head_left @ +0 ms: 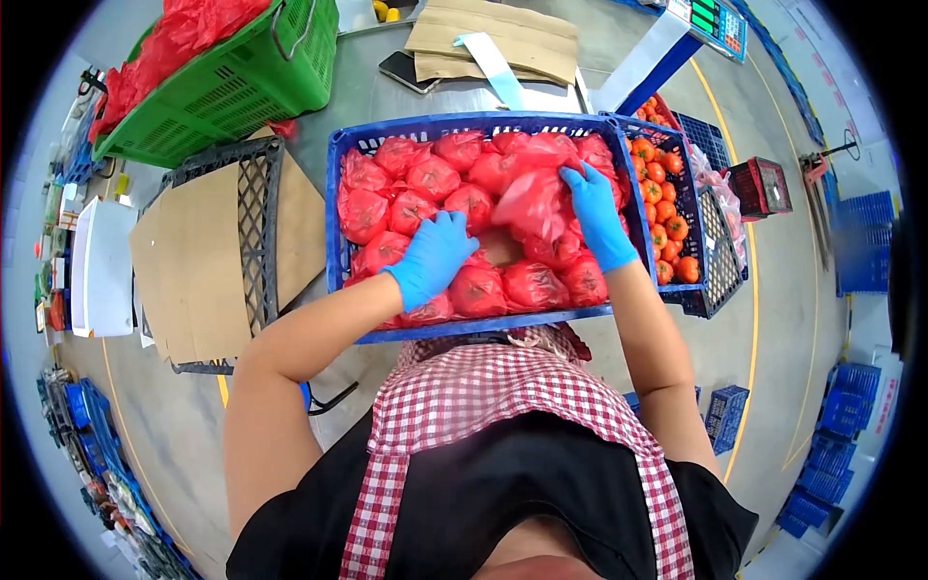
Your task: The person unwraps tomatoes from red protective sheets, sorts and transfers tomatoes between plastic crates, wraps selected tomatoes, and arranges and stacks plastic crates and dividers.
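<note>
A blue crate [335, 193] in front of me holds rows of tomatoes wrapped in red plastic bags [432, 178]. My left hand [434, 257], in a blue glove, rests on the wrapped tomatoes left of a gap where brown cardboard [500, 247] shows; its fingers curl down and what they hold, if anything, is hidden. With its fingers closed on a red plastic bag [534, 201], my gloved right hand [597, 215] is over the right part of the crate. The bag is blurred, and its contents cannot be made out.
To the right stands a crate of loose tomatoes [665, 208]. A green crate [227, 87] with red bags is at upper left, above cardboard sheets [193, 261] on a black crate. Beyond the blue crate lie a phone [408, 72], flat cardboard [493, 39] and a scale [710, 24].
</note>
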Motion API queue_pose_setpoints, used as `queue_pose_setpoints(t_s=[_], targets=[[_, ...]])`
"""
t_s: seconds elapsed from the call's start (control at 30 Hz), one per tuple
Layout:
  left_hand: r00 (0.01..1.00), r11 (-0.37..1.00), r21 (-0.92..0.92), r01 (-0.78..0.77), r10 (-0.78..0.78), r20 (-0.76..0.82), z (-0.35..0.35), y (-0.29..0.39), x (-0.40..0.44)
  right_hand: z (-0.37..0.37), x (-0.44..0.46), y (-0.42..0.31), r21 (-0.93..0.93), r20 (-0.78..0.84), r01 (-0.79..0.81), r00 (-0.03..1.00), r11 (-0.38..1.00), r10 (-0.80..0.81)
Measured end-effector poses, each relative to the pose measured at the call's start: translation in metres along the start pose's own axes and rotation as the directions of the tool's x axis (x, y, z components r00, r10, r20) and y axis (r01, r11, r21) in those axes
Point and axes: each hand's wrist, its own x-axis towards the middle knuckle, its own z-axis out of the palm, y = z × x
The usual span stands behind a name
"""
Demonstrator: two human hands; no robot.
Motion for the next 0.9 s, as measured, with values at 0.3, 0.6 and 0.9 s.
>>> queue_pose_setpoints(t_s=[0.3,0.6,0.9], targets=[[0.879,0.306,-0.942,0.137,-0.476,-0.027,0.029,-0.057,-0.025,-0.027,-0.073,-0.018,-0.454,0.542,0.578,0.783,0.678,-0.305],[0.657,-0.638,-0.732,-0.239,-0.661,0.362,-0.029,-0.090,-0.022,0.027,-0.089,-0.009,-0.574,0.806,0.788,0.592,0.221,-0.018],[0.998,0.882,-0.469,-0.053,0.065,0.008,-0.024,0.026,-0.020,0.020,-0.087,0.018,-0.450,0.822,0.829,0.530,0.333,-0.207]])
